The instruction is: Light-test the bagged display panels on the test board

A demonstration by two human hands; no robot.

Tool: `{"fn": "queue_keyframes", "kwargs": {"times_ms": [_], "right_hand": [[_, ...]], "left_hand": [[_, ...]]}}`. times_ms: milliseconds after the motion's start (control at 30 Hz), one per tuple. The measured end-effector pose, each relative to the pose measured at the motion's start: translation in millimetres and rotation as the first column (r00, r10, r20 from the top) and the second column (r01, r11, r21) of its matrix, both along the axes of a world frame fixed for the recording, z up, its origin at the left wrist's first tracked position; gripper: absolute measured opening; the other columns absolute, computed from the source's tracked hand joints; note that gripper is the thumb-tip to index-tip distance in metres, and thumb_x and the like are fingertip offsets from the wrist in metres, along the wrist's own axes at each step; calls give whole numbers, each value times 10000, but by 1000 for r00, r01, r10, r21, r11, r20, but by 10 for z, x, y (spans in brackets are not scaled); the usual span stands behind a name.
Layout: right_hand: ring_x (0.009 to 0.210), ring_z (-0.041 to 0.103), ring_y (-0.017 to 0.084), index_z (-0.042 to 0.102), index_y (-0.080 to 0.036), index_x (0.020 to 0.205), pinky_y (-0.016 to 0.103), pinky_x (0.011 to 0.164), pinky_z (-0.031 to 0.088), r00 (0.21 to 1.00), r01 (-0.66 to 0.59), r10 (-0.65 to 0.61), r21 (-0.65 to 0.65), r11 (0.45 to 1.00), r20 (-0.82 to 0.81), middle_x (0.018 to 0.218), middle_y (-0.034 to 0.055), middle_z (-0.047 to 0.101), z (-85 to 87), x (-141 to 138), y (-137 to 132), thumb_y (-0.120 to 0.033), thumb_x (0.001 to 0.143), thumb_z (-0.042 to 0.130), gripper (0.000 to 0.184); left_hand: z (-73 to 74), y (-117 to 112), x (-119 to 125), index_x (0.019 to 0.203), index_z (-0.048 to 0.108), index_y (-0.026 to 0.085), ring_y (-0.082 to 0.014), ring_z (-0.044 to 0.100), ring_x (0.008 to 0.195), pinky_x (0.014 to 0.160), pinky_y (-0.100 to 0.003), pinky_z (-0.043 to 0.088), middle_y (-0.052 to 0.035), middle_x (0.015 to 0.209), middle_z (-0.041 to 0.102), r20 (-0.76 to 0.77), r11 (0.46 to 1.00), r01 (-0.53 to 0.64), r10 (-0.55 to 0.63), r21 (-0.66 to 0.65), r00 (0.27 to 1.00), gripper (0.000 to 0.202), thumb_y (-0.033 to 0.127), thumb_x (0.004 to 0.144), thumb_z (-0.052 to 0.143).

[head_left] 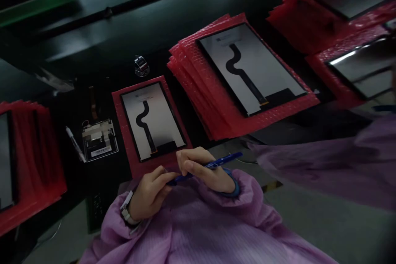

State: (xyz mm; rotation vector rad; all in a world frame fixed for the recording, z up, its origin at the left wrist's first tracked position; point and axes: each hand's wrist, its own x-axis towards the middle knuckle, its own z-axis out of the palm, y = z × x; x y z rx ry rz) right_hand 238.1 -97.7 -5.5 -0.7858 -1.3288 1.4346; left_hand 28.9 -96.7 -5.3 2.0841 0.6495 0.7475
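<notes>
Both hands hold a blue pen (222, 161) over the tabletop's (102, 45) near edge. The left hand (151, 194) pinches the tip end and the right hand (204, 171) is closed round the barrel. The pen touches nothing else.

A display panel (154, 121) lies cable side up on a red bubble sheet (119, 103) just beyond the hands. It is judged to be the unit under work (no mark visible on it). The stack (192, 86) to its right carries another panel.

Print at the panels' far edges and the fixture (99, 138) label are too blurred to read.

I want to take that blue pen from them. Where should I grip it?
Probably the free end of the blue pen, coming from the picture's right: it juts clear past the right hand, while the left hand holds the other end.
</notes>
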Motion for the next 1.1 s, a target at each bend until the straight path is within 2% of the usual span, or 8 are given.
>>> {"fn": "queue_keyframes", "kwargs": {"times_ms": [133, 300, 467, 633, 733, 833, 967, 1100], "right_hand": [[582, 437, 78, 545, -155, 703, 231, 557, 318, 999, 16, -18, 33, 999, 46, 637, -13, 496, -5, -47, -40, -497, 1069, 460, 508], [590, 393, 77, 474, -167, 726, 232, 557, 297, 993, -22, 12, 84, 996, 121, 653, -27, 437, 29, -149, -60, -456, 1083, 431, 461], [836, 532, 130, 548, -192, 1102, 260, 743, 457, 987, 41, -50, 62, 997, 154, 955, 33, 546, 99, -329, -126, -453, 1095, 337, 335], [1078, 603, 185, 513, -187, 1286, 354, 943, 520, 978, -110, 67, 212, 971, 198, 1165, 97, 606, 283, -475, -103, -272, 1032, 318, 331], [1078, 609, 189, 481, -177, 1341, 351, 924, 548, 978, -139, 77, 333, 933, 193, 1168, 104, 606, 352, -554, -22, -199, 971, 316, 405], [1015, 601, 164, 437, -187, 1396, 306, 850, 555, 982, -139, 62, 456, 879, 181, 1145, 85, 598, 408, -587, 86, -187, 962, 332, 447], [965, 568, 173, 492, -166, 1309, 326, 840, 538, 937, -119, -59, 474, 872, 344, 1055, 71, 594, 583, -509, 329, -138, 891, 407, 428], [932, 579, 176, 609, -190, 1021, 331, 857, 510, 853, 66, -312, 507, 860, 418, 986, 60, 624, 687, -391, 843, -111, 891, 440, 227]], "left_hand": [[-46, -28, -40, 1322, 598, 203, -132, 569, 656, 590, -228, 429, -35, 852, 604, 4, 1000, 6, -6, 6, 1000, 381, 353, 1103, 324], [-79, -109, -35, 1329, 566, 205, -154, 691, 799, 723, -242, 513, -54, 953, 721, 73, 994, 6, 2, -111, 997, 333, 301, 1100, 344], [-104, -160, -44, 1398, 436, 208, -184, 737, 1007, 831, -276, 583, -107, 1144, 724, 200, 990, -47, 73, -132, 977, 335, 344, 1099, 371], [103, -66, -83, 1281, 571, 180, -195, 739, 874, 751, -281, 592, -93, 986, 739, 240, 997, -26, 42, -71, 970, 372, 421, 1094, 358], [249, -20, -60, 1150, 635, 175, -179, 696, 720, 651, -266, 573, -57, 803, 687, 275, 997, -11, 29, -70, 961, 350, 401, 1086, 375], [301, 3, -23, 1237, 589, 226, -174, 698, 704, 610, -268, 570, -30, 809, 671, 295, 999, -46, 52, -27, 954, 321, 360, 1092, 336], [330, 174, -73, 1472, 403, 228, -207, 735, 881, 717, -321, 610, -79, 1062, 715, 81, 977, -154, 143, 145, 986, 411, 359, 1100, 288], [414, 660, -285, 1542, 329, 141, -277, 703, 1080, 927, -422, 584, -174, 1246, 679, -257, 877, -159, 300, 453, 919, 598, 510, 1074, 367]]}}
